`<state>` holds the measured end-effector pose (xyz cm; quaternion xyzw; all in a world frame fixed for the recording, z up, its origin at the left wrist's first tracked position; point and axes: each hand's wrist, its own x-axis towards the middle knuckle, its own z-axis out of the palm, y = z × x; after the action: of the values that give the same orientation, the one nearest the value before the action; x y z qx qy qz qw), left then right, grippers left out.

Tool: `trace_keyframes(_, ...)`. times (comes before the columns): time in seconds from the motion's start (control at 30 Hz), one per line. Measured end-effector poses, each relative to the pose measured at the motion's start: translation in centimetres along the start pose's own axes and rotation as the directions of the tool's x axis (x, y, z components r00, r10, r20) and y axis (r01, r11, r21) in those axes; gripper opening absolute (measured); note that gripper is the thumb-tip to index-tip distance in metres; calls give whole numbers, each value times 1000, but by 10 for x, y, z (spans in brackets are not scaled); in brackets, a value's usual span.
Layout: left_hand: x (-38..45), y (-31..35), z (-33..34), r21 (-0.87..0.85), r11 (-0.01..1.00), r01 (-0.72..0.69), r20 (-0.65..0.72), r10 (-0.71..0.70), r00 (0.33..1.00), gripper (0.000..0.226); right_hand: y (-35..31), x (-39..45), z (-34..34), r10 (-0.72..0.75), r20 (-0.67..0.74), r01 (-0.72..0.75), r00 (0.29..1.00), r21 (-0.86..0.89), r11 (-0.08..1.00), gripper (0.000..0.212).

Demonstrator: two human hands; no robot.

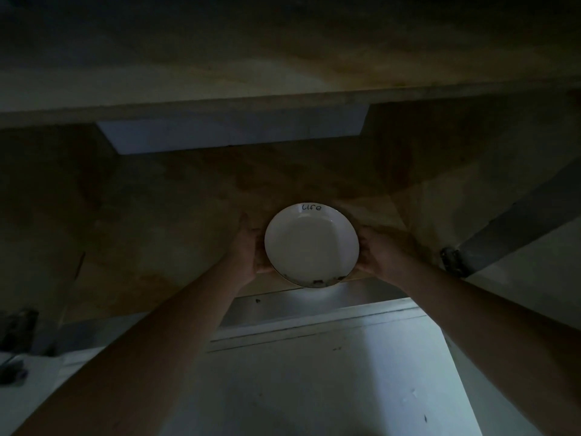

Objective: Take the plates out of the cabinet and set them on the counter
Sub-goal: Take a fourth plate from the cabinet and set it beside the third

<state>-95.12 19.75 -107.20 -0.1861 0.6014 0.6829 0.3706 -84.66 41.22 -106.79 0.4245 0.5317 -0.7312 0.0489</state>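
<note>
Both bare hands clasp one round white ceramic plate [311,245] at the frame's centre: the left hand [251,247] cups its left rim, the right hand [379,251] its right rim. On the plate's far rim is handwritten "Life"; dark marks dot its near edge. It sits over the front edge of a dim brown wooden cabinet shelf [163,221]. Below lies a pale counter surface [314,388].

Very dim, detail mostly lost. Left hand [251,247] and right hand [377,251] fingers hidden behind plate [311,245] rim. Dark marks on plate's near rim unreadable. Both forearms cut by bottom edge. Dark object [15,335] at left edge cropped, unidentifiable. Hinge [452,261] blurred.
</note>
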Motion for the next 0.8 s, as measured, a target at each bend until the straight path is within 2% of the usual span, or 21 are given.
trace_keyframes(0.27,-6,5,-21,30,998,-52,47,51,998,68,-6,-4,5,-36,-1,36,999,-47,998,23)
trace_keyframes(0.4,-19,9,-31,26,999,-41,100,38,994,66,-5,-10,5,-43,59,48,997,-79,996,25)
trace_keyframes(0.53,-42,1,-40,11,1000,-6,124,5,992,58,-1,-29,3,13,89,-1,996,-130,991,29)
trace_keyframes(0.63,-66,-10,-48,-30,999,11,76,-9,997,48,0,-58,3,36,55,-28,998,-140,990,24)
trace_keyframes(0.8,-156,-13,-62,-82,995,47,56,-43,998,43,-10,-133,9,128,93,-105,987,-227,968,24)
